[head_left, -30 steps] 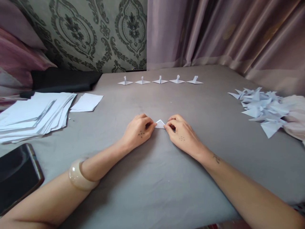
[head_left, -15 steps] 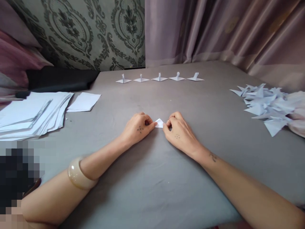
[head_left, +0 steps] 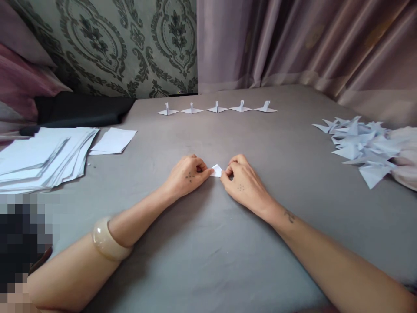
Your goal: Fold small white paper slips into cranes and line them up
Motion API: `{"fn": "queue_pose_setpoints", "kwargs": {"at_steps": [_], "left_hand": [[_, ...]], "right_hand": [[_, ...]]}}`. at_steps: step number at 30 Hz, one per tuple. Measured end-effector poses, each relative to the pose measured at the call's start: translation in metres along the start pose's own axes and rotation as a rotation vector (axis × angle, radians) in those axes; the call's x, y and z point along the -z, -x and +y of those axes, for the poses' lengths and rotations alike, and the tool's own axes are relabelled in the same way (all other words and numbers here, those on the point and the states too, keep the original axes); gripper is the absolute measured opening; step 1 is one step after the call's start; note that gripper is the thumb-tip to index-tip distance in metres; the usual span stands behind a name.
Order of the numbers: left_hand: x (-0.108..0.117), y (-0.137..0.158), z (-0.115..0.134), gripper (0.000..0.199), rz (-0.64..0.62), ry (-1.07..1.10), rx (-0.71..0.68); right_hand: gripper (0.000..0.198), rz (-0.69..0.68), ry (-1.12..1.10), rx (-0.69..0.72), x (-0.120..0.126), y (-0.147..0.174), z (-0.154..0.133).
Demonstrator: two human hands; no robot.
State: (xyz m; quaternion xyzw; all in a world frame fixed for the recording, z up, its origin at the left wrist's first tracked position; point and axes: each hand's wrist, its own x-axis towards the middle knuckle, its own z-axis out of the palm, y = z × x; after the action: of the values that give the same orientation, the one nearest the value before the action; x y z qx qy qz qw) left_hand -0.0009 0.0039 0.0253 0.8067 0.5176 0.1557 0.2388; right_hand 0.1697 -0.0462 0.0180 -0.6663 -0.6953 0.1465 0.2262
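A small folded piece of white paper lies low over the grey cloth, between my two hands. My left hand pinches its left edge with thumb and fingertips. From the other side, my right hand pinches the paper's right edge, its fingers curled. Part of the paper is hidden behind the fingertips. A pale bangle sits on my left forearm.
Several folded paper birds stand in a row at the far edge. More folded paper pieces are heaped at the right. A stack of white sheets and smaller sheets lie left, near a black cloth.
Both hands keep their pinch on the folded paper and have barely moved. The whole view has shifted very slightly.
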Motion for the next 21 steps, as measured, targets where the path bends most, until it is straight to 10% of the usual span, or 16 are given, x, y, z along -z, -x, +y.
{"fn": "queue_pose_setpoints", "kwargs": {"at_steps": [15,21], "left_hand": [[-0.009,0.000,-0.013,0.030,0.048,0.003,-0.059],[-0.012,0.007,-0.005,0.017,0.108,-0.117,-0.326]], "right_hand": [[0.016,-0.039,-0.129,0.026,0.006,0.000,0.015],[0.013,-0.058,-0.045,0.162,0.012,0.008,0.011]]}}
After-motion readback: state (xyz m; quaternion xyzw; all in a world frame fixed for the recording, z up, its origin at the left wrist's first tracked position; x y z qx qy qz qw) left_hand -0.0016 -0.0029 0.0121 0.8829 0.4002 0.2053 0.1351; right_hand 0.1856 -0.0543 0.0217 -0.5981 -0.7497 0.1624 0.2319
